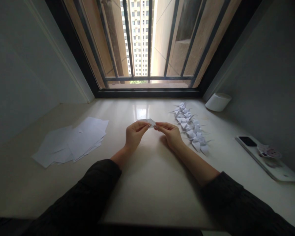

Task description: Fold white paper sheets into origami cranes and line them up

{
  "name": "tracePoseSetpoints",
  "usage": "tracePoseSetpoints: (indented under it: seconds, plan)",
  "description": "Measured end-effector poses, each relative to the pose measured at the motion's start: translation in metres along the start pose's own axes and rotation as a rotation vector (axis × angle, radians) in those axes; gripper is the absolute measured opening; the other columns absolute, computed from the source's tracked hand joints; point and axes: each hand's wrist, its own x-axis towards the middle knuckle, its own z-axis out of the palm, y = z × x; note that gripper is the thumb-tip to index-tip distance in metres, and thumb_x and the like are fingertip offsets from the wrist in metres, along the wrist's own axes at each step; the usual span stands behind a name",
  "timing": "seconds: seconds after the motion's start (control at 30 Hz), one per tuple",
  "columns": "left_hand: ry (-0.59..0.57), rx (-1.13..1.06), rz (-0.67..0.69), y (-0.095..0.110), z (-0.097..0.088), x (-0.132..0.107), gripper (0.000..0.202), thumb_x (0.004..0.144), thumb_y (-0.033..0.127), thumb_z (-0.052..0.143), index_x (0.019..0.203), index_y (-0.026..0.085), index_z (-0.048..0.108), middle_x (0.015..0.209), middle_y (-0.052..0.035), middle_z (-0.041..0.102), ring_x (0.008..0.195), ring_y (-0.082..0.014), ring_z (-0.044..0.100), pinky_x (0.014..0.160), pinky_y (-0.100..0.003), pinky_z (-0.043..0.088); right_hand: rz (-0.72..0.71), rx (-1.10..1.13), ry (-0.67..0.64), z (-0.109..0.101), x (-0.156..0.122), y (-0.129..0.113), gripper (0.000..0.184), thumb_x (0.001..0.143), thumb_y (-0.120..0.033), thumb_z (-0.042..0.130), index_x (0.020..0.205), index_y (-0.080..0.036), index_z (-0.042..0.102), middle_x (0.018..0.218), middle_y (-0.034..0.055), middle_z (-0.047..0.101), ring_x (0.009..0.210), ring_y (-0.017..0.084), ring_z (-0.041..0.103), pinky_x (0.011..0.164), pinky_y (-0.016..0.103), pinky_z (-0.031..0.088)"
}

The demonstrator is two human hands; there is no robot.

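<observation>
Between my two hands is a small folded piece of white paper (151,121), held just above the white sill. My left hand (135,132) pinches its left and near side between thumb and fingers. From the other side, my right hand (170,132) grips the right corner with thumb and forefinger. The fingertips of both hands almost meet at the paper and cover part of its folds. Several folded white paper cranes (188,124) stand crowded in rows to the right of my right hand. Loose white paper sheets (87,137) lie overlapping in a pile to the left of my left hand.
A white cup-like object (218,102) lies tilted by the right wall. Nearer on the right, a phone (265,164) with a round cartoon grip lies on the sill (147,190). Behind, a dark-framed window (147,93) with bars closes off the far edge.
</observation>
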Motion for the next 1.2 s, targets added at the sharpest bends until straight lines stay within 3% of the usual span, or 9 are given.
tracePoseSetpoints:
  seconds: [0.43,0.6,0.73,0.9,1.2]
  plan:
    - [0.045,-0.054,-0.086,0.001,0.0,0.001,0.032,0.062,0.032,0.078,0.068,0.015,0.052,0.077,-0.0038,0.072,0.07,-0.0169,0.068,0.065,-0.029,0.054,0.006,0.047,0.005,-0.002,0.002,0.004,0.028,0.051,-0.028,0.083,0.076,-0.02,0.073,0.073,0.0034,0.073,0.067,0.017,0.067,0.078,0.035,0.051]
    - [0.062,-0.04,-0.062,-0.001,0.001,0.002,0.032,0.063,0.033,0.078,0.068,0.016,0.051,0.076,-0.0037,0.071,0.069,-0.0166,0.068,0.065,-0.029,0.054,-0.01,0.024,-0.015,0.003,-0.002,0.001,0.026,0.055,-0.029,0.081,0.077,-0.02,0.071,0.073,0.0018,0.073,0.068,0.015,0.065,0.075,0.031,0.05]
    - [0.056,-0.049,-0.032,-0.003,0.002,0.0,0.029,0.064,0.031,0.077,0.068,0.016,0.051,0.075,-0.0032,0.071,0.071,-0.0169,0.068,0.067,-0.029,0.053,0.0,0.049,-0.052,0.008,-0.005,0.001,0.028,0.054,-0.029,0.082,0.076,-0.02,0.067,0.071,-0.0008,0.071,0.068,0.014,0.065,0.072,0.029,0.049]
    - [0.016,-0.05,-0.009,-0.006,0.003,-0.001,0.026,0.065,0.027,0.076,0.069,0.017,0.052,0.073,-0.0019,0.071,0.07,-0.0166,0.067,0.066,-0.029,0.053,-0.014,0.141,-0.004,0.011,-0.005,0.005,0.031,0.051,-0.028,0.083,0.067,-0.021,0.056,0.061,-0.0053,0.065,0.06,0.012,0.062,0.067,0.027,0.048]
    - [0.107,-0.054,-0.11,0.0,0.003,0.002,0.038,0.06,0.032,0.079,0.064,0.017,0.045,0.071,-0.0012,0.069,0.066,-0.015,0.067,0.066,-0.029,0.055,0.039,0.181,-0.049,0.008,-0.003,0.005,0.035,0.054,-0.031,0.082,0.068,-0.021,0.051,0.059,-0.0043,0.066,0.067,0.015,0.068,0.069,0.025,0.048]
